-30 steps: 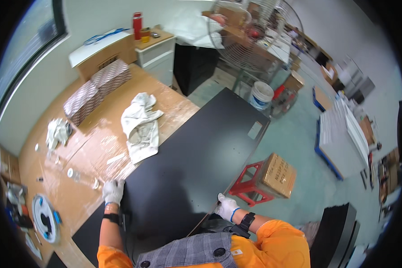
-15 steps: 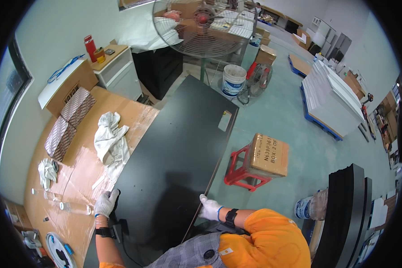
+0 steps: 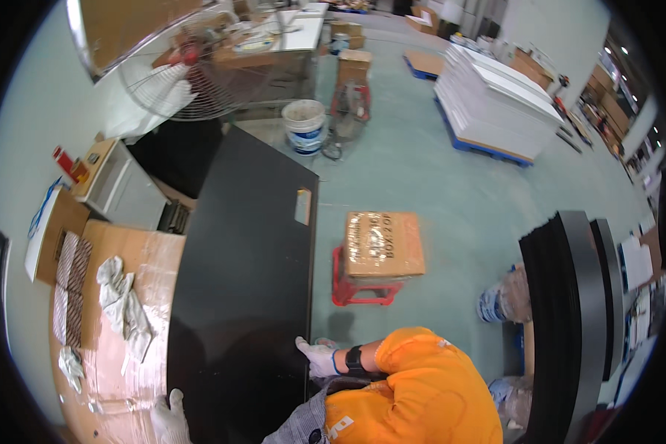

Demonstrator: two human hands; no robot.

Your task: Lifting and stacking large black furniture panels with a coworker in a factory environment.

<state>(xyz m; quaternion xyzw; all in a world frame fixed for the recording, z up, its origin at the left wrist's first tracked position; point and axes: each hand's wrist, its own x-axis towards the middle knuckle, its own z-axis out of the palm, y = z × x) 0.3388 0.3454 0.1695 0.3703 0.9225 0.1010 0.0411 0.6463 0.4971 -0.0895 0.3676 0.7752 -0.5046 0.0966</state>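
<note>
Both gloved hands grip the black panel [image 3: 244, 296] lying on the bench [image 3: 126, 259], left hand [image 3: 169, 416] at its near-left corner, right hand [image 3: 317, 357] clasping the right edge, so best keep it level and clear of the rags [image 3: 124, 307]

Head cam, fisheye, looking down, close over black panel [image 3: 244, 281]

The large black panel [image 3: 244, 296] looks smooth and faintly glossy, catching dull light, while the bench [image 3: 137, 255] under it is covered in matt brown cardboard with crumpled white cloth rags [image 3: 122, 303] on it. Both hands, left [image 3: 169, 418] and right [image 3: 318, 357], wear white fabric gloves; the box [image 3: 383, 244] on the red plastic stool [image 3: 348, 285] is cardboard wrapped in shiny tape
</note>
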